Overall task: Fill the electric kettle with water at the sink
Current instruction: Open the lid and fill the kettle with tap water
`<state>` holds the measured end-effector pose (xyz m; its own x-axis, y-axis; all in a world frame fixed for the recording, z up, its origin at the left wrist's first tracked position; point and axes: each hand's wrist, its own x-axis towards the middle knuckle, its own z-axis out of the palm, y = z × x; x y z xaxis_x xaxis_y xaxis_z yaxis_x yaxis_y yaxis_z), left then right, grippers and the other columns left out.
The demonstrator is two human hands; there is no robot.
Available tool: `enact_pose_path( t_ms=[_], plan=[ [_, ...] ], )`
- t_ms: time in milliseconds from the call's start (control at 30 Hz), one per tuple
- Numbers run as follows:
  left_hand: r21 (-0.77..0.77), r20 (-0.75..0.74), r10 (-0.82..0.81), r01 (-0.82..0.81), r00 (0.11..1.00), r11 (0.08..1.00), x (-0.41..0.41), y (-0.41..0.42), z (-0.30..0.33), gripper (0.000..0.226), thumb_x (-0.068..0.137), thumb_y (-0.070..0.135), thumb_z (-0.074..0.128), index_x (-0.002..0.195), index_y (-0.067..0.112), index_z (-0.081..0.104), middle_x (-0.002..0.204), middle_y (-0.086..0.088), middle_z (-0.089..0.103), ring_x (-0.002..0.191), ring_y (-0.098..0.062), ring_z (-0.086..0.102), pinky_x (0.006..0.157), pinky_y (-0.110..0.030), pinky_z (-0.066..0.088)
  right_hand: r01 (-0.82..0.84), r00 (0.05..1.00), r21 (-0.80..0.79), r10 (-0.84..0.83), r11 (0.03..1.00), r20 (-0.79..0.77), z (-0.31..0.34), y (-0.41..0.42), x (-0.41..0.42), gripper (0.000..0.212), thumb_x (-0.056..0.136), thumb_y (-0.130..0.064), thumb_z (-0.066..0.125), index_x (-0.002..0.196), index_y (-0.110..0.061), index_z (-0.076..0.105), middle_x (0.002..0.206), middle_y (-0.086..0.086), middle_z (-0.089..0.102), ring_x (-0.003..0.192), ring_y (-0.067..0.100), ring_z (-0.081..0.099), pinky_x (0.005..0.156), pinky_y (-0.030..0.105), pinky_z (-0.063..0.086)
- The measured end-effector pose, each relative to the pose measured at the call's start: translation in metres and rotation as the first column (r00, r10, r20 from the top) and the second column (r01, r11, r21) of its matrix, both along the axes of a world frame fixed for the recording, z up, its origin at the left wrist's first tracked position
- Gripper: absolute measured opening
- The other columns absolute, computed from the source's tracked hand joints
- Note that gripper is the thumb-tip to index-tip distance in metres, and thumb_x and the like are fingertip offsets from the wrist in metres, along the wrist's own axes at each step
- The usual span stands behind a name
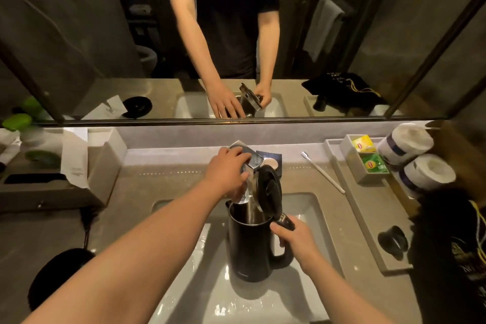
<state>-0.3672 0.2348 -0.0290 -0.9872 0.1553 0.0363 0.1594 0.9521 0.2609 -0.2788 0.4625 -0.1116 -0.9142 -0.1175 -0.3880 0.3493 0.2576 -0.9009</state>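
Note:
A black electric kettle point(249, 244) stands upright inside the white sink basin point(313, 213), its lid point(269, 192) flipped up and open. My right hand point(297, 242) grips the kettle's handle on its right side. My left hand point(227, 173) rests on the chrome faucet point(253, 162) behind the kettle, fingers wrapped over its lever. The faucet spout reaches over the kettle's open mouth, and a thin stream of water seems to run down into it. The steel inside of the kettle shows below the rim.
A toothbrush point(323, 172) lies on the grey counter right of the faucet. A tray with tea bags point(368, 158), two paper rolls point(415, 158) and a black bag point(452, 258) stand at the right. The black kettle base point(60, 273) sits at the left by a tissue box point(79, 166). A mirror spans the back.

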Motion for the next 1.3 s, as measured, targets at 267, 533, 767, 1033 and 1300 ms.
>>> enact_pose_path(
  t_ms=[267, 533, 767, 1033, 1300],
  plan=[
    [-0.048, -0.151, -0.024, 0.017, 0.988, 0.999, -0.014, 0.006, -0.001, 0.042, 0.083, 0.043, 0.058, 0.121, 0.025, 0.058, 0.129, 0.002, 0.056, 0.114, -0.024, 0.046, 0.081, -0.038, 0.041, 0.005, 1.000, -0.039, -0.005, 0.999, -0.009, -0.001, -0.005, -0.011, 0.027, 0.073, -0.031, 0.077, 0.066, -0.013, 0.059, 0.049, -0.006, 0.056, 0.047, 0.013, 0.051, 0.050, 0.019, 0.044],
    [0.148, -0.186, 0.063, -0.036, 0.980, 0.988, -0.021, -0.005, 0.003, 0.017, 0.081, 0.049, 0.060, 0.083, 0.032, 0.064, 0.083, 0.012, 0.067, 0.072, -0.016, 0.060, 0.051, -0.027, 0.040, 0.009, 1.000, -0.045, -0.009, 0.999, -0.011, -0.002, -0.002, -0.019, 0.022, 0.083, -0.022, 0.076, 0.073, -0.008, 0.062, 0.051, -0.006, 0.057, 0.049, 0.011, 0.054, 0.055, 0.023, 0.046],
    [0.253, -0.083, 0.097, -0.073, 0.992, 0.965, -0.022, -0.007, 0.004, 0.014, 0.080, 0.048, 0.063, 0.084, 0.035, 0.064, 0.085, 0.009, 0.069, 0.069, -0.016, 0.057, 0.053, -0.027, 0.038, 0.017, 1.000, -0.061, -0.018, 0.998, -0.008, -0.001, -0.004, -0.020, 0.020, 0.082, -0.021, 0.076, 0.071, -0.012, 0.062, 0.051, -0.005, 0.057, 0.050, 0.014, 0.053, 0.054, 0.024, 0.046],
    [0.346, 0.031, -0.022, 0.010, 0.999, 0.938, -0.018, -0.016, 0.007, 0.006, 0.087, 0.032, 0.055, 0.083, 0.036, 0.056, 0.096, 0.012, 0.065, 0.085, -0.014, 0.057, 0.066, -0.033, 0.048, 0.025, 1.000, -0.051, -0.026, 0.998, -0.006, -0.003, -0.007, -0.018, 0.019, 0.082, -0.020, 0.077, 0.071, -0.012, 0.063, 0.049, -0.010, 0.057, 0.049, 0.012, 0.053, 0.056, 0.028, 0.046],
    [0.361, 0.041, -0.022, 0.005, 0.999, 0.932, -0.014, -0.021, -0.001, 0.028, 0.089, 0.016, 0.050, 0.110, 0.033, 0.058, 0.115, 0.001, 0.064, 0.097, -0.019, 0.057, 0.074, -0.031, 0.042, 0.024, 1.000, -0.043, -0.024, 0.999, -0.010, -0.003, -0.010, -0.018, 0.013, 0.082, -0.019, 0.077, 0.074, -0.015, 0.068, 0.050, -0.012, 0.060, 0.052, 0.012, 0.055, 0.056, 0.027, 0.047]
  ],
)
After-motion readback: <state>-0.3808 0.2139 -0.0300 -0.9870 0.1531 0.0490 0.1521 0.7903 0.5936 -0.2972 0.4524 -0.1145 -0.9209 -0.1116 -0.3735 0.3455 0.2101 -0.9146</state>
